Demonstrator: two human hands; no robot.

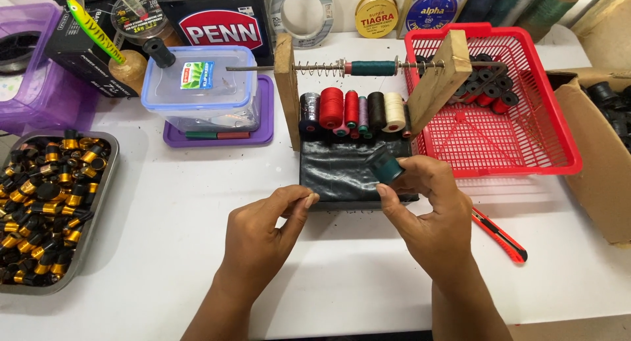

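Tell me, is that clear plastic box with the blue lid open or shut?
Shut. The blue lid sits flat on the clear plastic box, flush around the visible rim, and a small black spool rests on its corner.

a red basket (526, 140) is sitting at the upper right of the frame, a metal tray (105, 183) of small black-and-gold parts lying at the left, a red cutter (499, 236) resting at lower right.

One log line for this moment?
right hand: holds teal-wound bobbin | left hand: pinched, thread not discernible | behind: thread spools on wooden winding jig

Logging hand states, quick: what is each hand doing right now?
Left hand: fingers pinched together, nothing visible between them.
Right hand: holding a small teal thread spool.
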